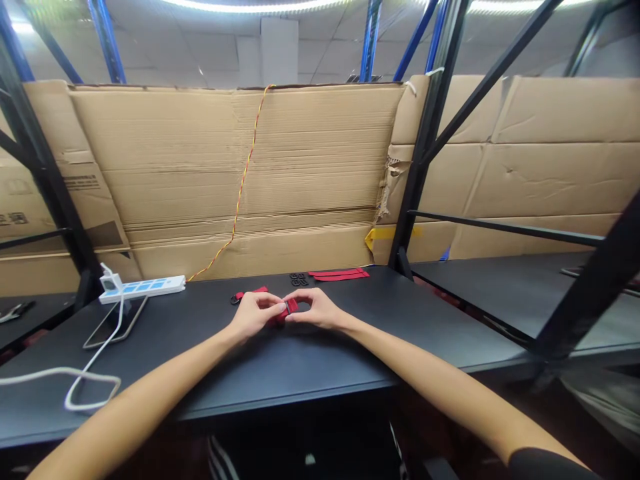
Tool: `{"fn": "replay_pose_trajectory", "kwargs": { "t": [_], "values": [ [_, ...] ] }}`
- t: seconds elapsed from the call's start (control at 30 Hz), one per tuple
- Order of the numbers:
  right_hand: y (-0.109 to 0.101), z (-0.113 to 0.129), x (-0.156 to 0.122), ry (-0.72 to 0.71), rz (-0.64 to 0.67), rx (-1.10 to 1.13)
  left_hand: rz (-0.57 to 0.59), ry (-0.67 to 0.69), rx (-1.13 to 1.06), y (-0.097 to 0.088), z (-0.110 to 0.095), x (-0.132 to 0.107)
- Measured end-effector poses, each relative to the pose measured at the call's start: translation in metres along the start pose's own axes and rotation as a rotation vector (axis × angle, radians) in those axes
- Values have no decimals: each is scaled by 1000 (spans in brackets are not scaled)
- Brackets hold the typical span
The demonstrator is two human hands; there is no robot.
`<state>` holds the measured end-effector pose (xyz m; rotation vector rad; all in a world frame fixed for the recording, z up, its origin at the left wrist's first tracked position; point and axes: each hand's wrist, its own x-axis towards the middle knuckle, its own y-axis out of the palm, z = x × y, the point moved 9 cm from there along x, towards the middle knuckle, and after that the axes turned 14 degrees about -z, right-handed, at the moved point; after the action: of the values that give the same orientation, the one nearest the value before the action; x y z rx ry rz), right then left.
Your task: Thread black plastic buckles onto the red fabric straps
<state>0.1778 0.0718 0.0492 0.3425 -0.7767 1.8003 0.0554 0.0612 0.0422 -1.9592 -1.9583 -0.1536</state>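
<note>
Both of my hands meet over the middle of the black table (280,373). My left hand (255,315) and my right hand (320,309) pinch a red strap (284,311) between their fingertips, with a small metal ring at the point where the fingers meet. A loose end of the red strap (253,292) with a dark buckle lies on the table just behind my left hand. Further back lie more red straps (340,274) and some small black buckles (299,279).
A white and blue power strip (143,288) lies at the left, with a white cable (85,377) looping toward the front edge. A phone (114,323) lies flat beside it. Cardboard sheets (250,173) wall off the back. Black frame posts (417,180) stand at the right.
</note>
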Motion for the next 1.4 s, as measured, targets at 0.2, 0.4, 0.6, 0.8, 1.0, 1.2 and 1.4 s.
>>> {"fn": "replay_pose_trajectory", "kwargs": {
  "t": [0.2,0.4,0.6,0.8,1.0,1.2,1.4],
  "values": [
    [2,-4,0,32,14,44,-24,36,-39,0,0,1],
    [-1,-19,4,169,8,246,-98,36,-85,-9,2,6],
    [-3,-31,3,270,-20,289,-80,25,-111,-7,5,7],
    [2,-28,0,283,3,255,-123,8,-125,-10,5,6],
    [8,-27,-2,327,12,328,-144,29,-70,-11,6,6],
    [9,-34,-2,375,-17,406,-107,435,296,-1,-27,-7],
    [5,-40,0,403,11,341,-5,649,640,11,-32,-15]
  ]
}}
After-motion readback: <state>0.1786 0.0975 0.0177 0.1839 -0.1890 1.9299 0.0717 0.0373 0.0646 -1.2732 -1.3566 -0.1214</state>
